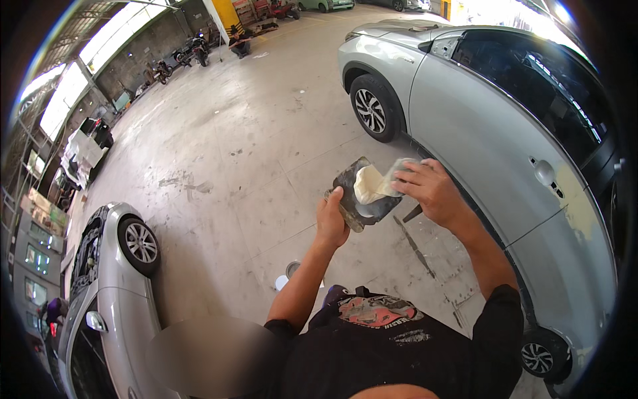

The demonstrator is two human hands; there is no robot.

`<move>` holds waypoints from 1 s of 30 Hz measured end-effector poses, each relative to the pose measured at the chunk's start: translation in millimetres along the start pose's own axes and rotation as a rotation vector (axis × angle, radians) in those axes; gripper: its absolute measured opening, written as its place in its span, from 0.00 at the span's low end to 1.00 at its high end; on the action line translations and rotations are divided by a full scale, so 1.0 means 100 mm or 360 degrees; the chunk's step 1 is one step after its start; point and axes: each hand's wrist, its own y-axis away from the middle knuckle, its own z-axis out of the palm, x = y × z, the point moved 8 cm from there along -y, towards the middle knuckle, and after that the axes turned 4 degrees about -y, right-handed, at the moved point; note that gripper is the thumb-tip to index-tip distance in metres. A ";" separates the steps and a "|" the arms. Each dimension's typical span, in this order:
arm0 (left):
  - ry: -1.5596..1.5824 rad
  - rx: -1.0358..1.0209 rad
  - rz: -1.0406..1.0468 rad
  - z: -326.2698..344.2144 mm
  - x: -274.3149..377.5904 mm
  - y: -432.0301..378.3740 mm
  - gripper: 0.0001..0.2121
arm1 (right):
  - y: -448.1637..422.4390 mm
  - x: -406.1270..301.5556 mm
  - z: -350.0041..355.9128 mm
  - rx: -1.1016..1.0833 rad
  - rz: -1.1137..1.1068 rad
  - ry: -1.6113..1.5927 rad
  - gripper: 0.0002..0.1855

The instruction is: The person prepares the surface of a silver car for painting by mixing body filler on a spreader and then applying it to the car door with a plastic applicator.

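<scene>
My left hand grips the near-left edge of a dark, worn mixing board, thumb on top. A mound of cream-coloured body filler lies on the board. In my right hand is a flat, pale translucent spreader, its lower part against the filler at the board's right side. My fingers cover part of the spreader. To the right stands a silver car; a dried-looking cream filler patch spreads around and below its door handle.
An open can and a white round lid are on the concrete floor below my left forearm. Another silver car stands at left, engine bay exposed. A person crouches by a yellow pillar; motorcycles line the far wall.
</scene>
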 end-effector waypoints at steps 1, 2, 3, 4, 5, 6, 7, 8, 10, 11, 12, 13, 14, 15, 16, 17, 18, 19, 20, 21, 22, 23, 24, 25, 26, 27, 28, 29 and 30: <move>-0.0041 0.0063 0.0016 -0.06 -0.06 -0.06 0.16 | -0.03 0.03 -0.03 0.0003 0.0015 0.0035 0.19; -0.0081 0.0110 0.0016 -0.05 -0.12 -0.13 0.15 | -0.03 0.07 -0.04 0.0000 0.0049 0.0082 0.19; -0.0051 0.0080 0.0108 0.02 -0.10 -0.19 0.13 | -0.05 0.05 0.03 -0.0056 0.0029 0.0123 0.18; -0.0159 0.0116 0.0130 -0.02 -0.11 -0.26 0.13 | -0.11 0.01 0.11 -0.0112 0.0010 0.0163 0.18; -0.0257 0.0146 0.0163 -0.07 -0.11 -0.36 0.13 | -0.14 0.02 0.17 -0.0172 -0.0018 0.0211 0.18; -0.0357 0.0175 0.0197 -0.14 -0.12 -0.46 0.13 | -0.13 0.16 0.22 -0.0315 0.0078 0.0215 0.17; -0.0443 0.0131 0.0213 -0.17 -0.15 -0.59 0.13 | -0.12 0.33 0.26 -0.0456 0.0175 0.0216 0.17; -0.0530 0.0090 0.0227 -0.15 -0.15 -0.69 0.13 | -0.14 0.47 0.32 -0.0599 0.0278 0.0215 0.17; -0.0507 -0.0031 0.0162 -0.10 -0.18 -0.90 0.14 | -0.44 0.52 0.27 -0.0239 0.0206 0.0282 0.17; -0.0442 -0.0079 0.0157 -0.03 -0.15 -1.00 0.14 | -0.56 0.54 0.21 -0.0074 0.0162 0.0323 0.17; -0.0377 -0.0123 0.0154 0.01 -0.10 -1.12 0.14 | -0.58 0.66 0.32 -0.0170 0.0214 0.0268 0.17; -0.0313 -0.0163 0.0152 0.04 -0.08 -1.24 0.14 | -0.57 0.81 0.47 -0.0265 0.0265 0.0211 0.17; -0.0290 -0.0170 0.0148 0.02 -0.06 -1.37 0.14 | -0.65 0.94 0.55 -0.0347 0.0297 0.0152 0.17; -0.0268 -0.0175 0.0146 -0.02 -0.05 -1.49 0.14 | -0.70 1.08 0.57 -0.0438 0.0424 0.0038 0.15; -0.0245 -0.0179 0.0145 -0.03 -0.02 -1.62 0.14 | -0.85 1.16 0.52 -0.0328 0.0376 0.0116 0.15; -0.0103 -0.0256 0.0106 -0.03 0.05 -1.74 0.14 | -1.05 1.15 0.48 -0.0204 0.0340 0.0173 0.15; 0.0040 -0.0332 0.0067 0.00 0.15 -1.85 0.14 | -1.21 1.16 0.46 -0.0081 0.0303 0.0229 0.15; 0.0183 -0.0406 0.0029 0.01 0.22 -1.96 0.15 | -1.29 1.22 0.53 -0.0049 0.0312 0.0039 0.17; 0.0218 -0.0416 -0.0029 -0.01 0.25 -2.09 0.15 | -1.36 1.30 0.59 -0.0016 0.0312 -0.0130 0.18; 0.0253 -0.0426 -0.0087 -0.05 0.26 -2.20 0.15 | -1.43 1.39 0.64 0.0018 0.0310 -0.0299 0.19; 0.0286 -0.0435 -0.0145 -0.08 0.28 -2.32 0.16 | -1.49 1.48 0.62 0.0166 0.0313 -0.0471 0.20; 0.0384 -0.0440 -0.0203 -0.09 0.29 -2.40 0.16 | -1.52 1.55 0.63 0.0309 0.0321 -0.0656 0.21; 0.0482 -0.0443 -0.0261 -0.09 0.29 -2.48 0.17 | -1.55 1.60 0.64 0.0452 0.0328 -0.0840 0.22; 0.0580 -0.0445 -0.0318 -0.08 0.31 -2.55 0.18 | -1.61 1.64 0.72 0.0421 0.0394 -0.0837 0.22; 0.0619 -0.0439 -0.0325 -0.08 0.38 -2.64 0.18 | -1.67 1.67 0.81 0.0391 0.0459 -0.0833 0.22; 0.0659 -0.0432 -0.0331 -0.07 0.45 -2.74 0.19 | -1.72 1.71 0.89 0.0360 0.0522 -0.0829 0.22; 0.0698 -0.0423 -0.0335 -0.08 0.50 -2.83 0.19 | -1.72 1.78 0.95 0.0331 0.0574 -0.0817 0.22; 0.0708 -0.0442 -0.0331 -0.11 0.53 -2.90 0.19 | -1.67 1.87 1.00 0.0300 0.0620 -0.0803 0.22; 0.0717 -0.0465 -0.0330 -0.14 0.54 -2.98 0.19 | -1.61 1.96 1.03 0.0271 0.0669 -0.0786 0.22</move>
